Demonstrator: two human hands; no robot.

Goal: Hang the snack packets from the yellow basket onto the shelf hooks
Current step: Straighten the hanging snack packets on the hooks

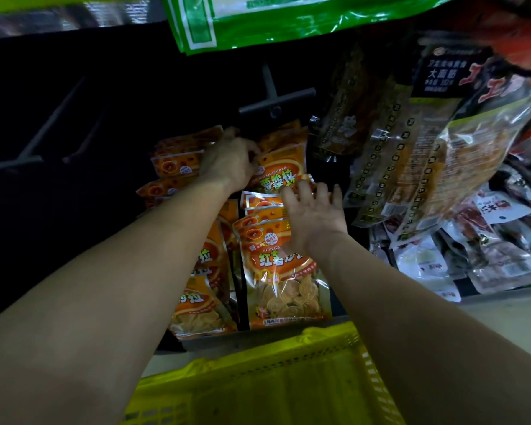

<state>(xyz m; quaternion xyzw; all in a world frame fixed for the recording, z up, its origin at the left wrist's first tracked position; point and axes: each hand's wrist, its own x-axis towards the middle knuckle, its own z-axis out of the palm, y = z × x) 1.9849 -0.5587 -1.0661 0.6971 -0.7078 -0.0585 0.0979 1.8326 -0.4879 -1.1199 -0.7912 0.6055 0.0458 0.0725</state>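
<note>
Several orange snack packets [284, 271] hang in rows on the dark shelf in front of me. My left hand [232, 159] reaches up to the top edge of a rear orange packet [284, 167], its fingers curled over that top edge. My right hand [314, 210] grips the top of another orange packet [304, 180] just below and to the right. The yellow basket [258, 378] sits at the bottom of the view under my forearms; what it holds is hidden. A grey shelf hook [275, 101] sticks out bare above the packets.
Dark and clear snack bags [411, 142] hang close on the right, with white packets [488, 250] piled below them. A green bag [258, 23] hangs overhead. More bare grey hooks [34, 148] stand at the left against the black back panel.
</note>
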